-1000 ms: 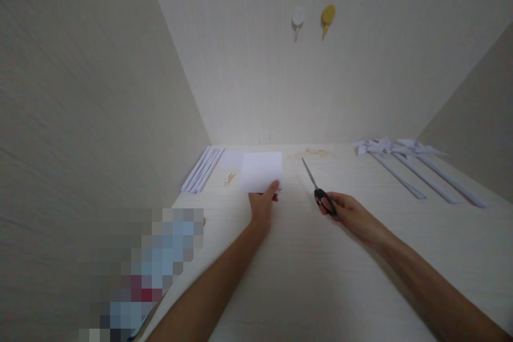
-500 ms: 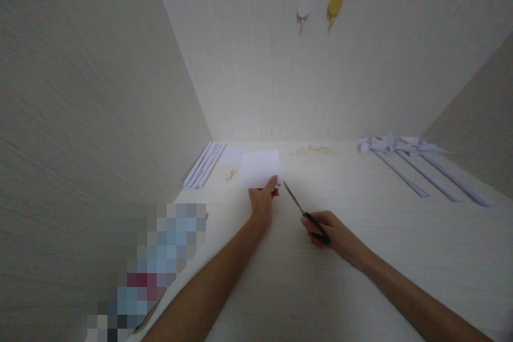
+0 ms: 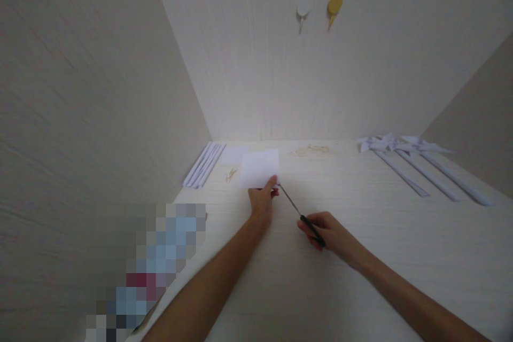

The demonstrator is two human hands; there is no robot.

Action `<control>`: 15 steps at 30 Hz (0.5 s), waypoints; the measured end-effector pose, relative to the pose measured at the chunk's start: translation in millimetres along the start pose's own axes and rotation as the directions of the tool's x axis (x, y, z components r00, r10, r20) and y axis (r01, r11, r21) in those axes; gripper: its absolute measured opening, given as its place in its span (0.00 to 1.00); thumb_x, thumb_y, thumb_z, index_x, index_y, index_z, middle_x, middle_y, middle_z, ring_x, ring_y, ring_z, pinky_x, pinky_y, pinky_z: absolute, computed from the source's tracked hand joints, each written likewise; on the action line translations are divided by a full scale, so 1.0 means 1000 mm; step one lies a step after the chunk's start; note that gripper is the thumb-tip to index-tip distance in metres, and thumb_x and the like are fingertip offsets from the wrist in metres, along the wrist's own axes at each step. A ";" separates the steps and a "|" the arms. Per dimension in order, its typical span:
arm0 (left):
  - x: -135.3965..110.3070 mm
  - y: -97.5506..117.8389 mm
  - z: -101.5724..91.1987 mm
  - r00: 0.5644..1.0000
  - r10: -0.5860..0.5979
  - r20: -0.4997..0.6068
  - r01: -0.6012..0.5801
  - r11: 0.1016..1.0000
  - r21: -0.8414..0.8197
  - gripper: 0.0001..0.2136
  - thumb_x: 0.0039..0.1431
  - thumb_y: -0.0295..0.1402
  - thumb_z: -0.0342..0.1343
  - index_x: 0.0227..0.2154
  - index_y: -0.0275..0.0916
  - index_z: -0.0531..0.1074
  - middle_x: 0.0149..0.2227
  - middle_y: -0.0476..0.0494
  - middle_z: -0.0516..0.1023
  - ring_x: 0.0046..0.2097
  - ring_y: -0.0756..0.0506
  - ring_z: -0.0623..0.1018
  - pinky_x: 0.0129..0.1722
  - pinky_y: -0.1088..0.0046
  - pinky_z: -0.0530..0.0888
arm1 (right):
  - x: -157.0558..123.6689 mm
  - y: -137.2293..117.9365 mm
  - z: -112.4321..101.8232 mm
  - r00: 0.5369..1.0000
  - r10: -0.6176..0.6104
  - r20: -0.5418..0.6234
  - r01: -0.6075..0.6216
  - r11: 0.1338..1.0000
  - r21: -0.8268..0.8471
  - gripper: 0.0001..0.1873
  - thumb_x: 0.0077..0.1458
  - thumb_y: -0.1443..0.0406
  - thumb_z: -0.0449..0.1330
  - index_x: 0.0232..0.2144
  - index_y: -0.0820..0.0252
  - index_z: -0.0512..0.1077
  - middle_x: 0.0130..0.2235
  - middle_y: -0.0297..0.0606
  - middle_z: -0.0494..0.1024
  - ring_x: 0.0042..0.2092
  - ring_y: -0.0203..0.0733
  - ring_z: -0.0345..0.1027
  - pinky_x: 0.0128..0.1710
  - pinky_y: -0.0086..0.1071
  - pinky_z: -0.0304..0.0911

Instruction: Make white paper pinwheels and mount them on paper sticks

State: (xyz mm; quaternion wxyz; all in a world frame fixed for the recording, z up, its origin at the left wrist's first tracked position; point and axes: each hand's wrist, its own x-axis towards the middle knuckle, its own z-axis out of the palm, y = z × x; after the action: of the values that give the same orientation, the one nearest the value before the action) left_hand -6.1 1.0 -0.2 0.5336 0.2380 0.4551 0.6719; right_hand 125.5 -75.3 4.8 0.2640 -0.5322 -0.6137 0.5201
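Note:
A white sheet of paper [image 3: 259, 167] is pinched at its near right corner by my left hand [image 3: 263, 197], thumb on top and fingers underneath. My right hand [image 3: 320, 230] grips black-handled scissors [image 3: 289, 200] that point up and left. Their blade tips are at the paper's lower right corner, close to my left thumb; whether they touch the paper I cannot tell. Behind the held piece, another white sheet [image 3: 233, 155] lies flat on the table. A few thin, pale wooden-looking sticks [image 3: 231, 174] rest to the left of the held paper.
Several rolled paper tubes [image 3: 204, 165] lie by the left wall. At the right are paper pinwheel shapes on rolled sticks [image 3: 433, 168]. Small tan bits [image 3: 315, 149] lie along the back of the table [image 3: 385, 246]. A white hook [image 3: 303, 8] and a yellow hook [image 3: 334, 5] hang on the wall.
My right hand has moved slightly left, bringing the scissor tips to the paper's corner. The scissor handles look closer together. My left hand and the paper have barely moved.

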 end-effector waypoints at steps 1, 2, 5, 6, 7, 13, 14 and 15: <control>0.000 0.000 0.000 1.000 0.001 0.001 -0.001 1.000 0.001 0.10 0.32 0.30 0.62 0.19 0.31 0.69 0.18 0.50 0.71 0.18 0.55 0.68 0.16 0.79 0.64 | 0.000 0.000 0.000 1.000 -0.003 -0.002 0.003 1.000 -0.009 0.25 0.44 0.47 0.52 0.12 0.61 0.58 0.12 0.29 0.60 0.15 0.28 0.48 0.15 0.25 0.43; 0.000 0.000 0.000 1.000 0.001 0.003 -0.001 1.000 0.002 0.10 0.32 0.30 0.62 0.19 0.31 0.69 0.18 0.50 0.71 0.18 0.55 0.68 0.16 0.79 0.64 | 0.000 0.000 0.000 1.000 -0.006 -0.004 0.006 1.000 -0.014 0.25 0.44 0.47 0.52 0.12 0.61 0.58 0.12 0.29 0.60 0.15 0.28 0.48 0.15 0.25 0.43; 0.000 0.000 0.000 1.000 0.007 0.016 -0.007 1.000 0.002 0.10 0.32 0.30 0.62 0.20 0.31 0.69 0.17 0.50 0.71 0.18 0.55 0.68 0.17 0.79 0.64 | 0.000 -0.002 0.000 1.000 -0.011 -0.004 0.011 1.000 -0.014 0.25 0.44 0.47 0.52 0.11 0.60 0.57 0.12 0.29 0.59 0.15 0.28 0.48 0.16 0.25 0.44; -0.001 0.000 0.000 1.000 0.009 0.021 -0.009 1.000 0.002 0.10 0.32 0.30 0.62 0.20 0.31 0.69 0.17 0.50 0.71 0.18 0.55 0.68 0.16 0.79 0.64 | 0.000 -0.003 0.000 1.000 -0.011 -0.005 0.011 1.000 -0.013 0.26 0.44 0.46 0.52 0.11 0.60 0.57 0.12 0.29 0.59 0.15 0.28 0.48 0.16 0.25 0.44; -0.001 0.000 0.000 1.000 0.009 0.025 -0.009 1.000 0.002 0.10 0.32 0.30 0.62 0.20 0.31 0.69 0.17 0.50 0.71 0.18 0.55 0.68 0.16 0.79 0.64 | 0.000 -0.004 0.000 1.000 -0.008 -0.008 0.008 1.000 -0.013 0.26 0.44 0.46 0.52 0.11 0.60 0.57 0.12 0.29 0.59 0.15 0.28 0.48 0.16 0.25 0.44; -0.001 -0.001 0.000 1.000 0.013 0.026 -0.013 1.000 0.008 0.10 0.33 0.31 0.62 0.19 0.31 0.69 0.18 0.49 0.71 0.18 0.55 0.68 0.16 0.79 0.64 | 0.001 -0.003 0.001 1.000 -0.001 -0.018 0.001 1.000 -0.016 0.25 0.44 0.47 0.52 0.12 0.60 0.57 0.12 0.29 0.59 0.15 0.28 0.49 0.16 0.26 0.44; -0.001 -0.001 0.000 1.000 0.012 0.027 -0.012 1.000 0.011 0.10 0.33 0.31 0.62 0.19 0.31 0.69 0.18 0.49 0.71 0.18 0.55 0.68 0.16 0.79 0.64 | 0.001 -0.003 0.001 1.000 -0.005 -0.018 0.005 1.000 -0.018 0.25 0.44 0.47 0.52 0.12 0.60 0.57 0.12 0.29 0.59 0.15 0.28 0.49 0.16 0.26 0.44; -0.001 -0.001 0.000 1.000 0.012 0.027 -0.012 1.000 0.014 0.10 0.33 0.31 0.62 0.19 0.31 0.69 0.18 0.49 0.71 0.18 0.55 0.68 0.16 0.79 0.64 | 0.001 -0.002 0.001 1.000 -0.011 -0.019 0.010 1.000 -0.020 0.25 0.44 0.47 0.52 0.12 0.60 0.57 0.12 0.29 0.59 0.15 0.28 0.49 0.16 0.26 0.44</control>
State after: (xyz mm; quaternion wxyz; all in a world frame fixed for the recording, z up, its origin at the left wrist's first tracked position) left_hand -5.6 0.3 -1.7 0.5340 0.2536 0.4510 0.6687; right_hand 123.9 -74.5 6.4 0.2671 -0.5367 -0.6191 0.5073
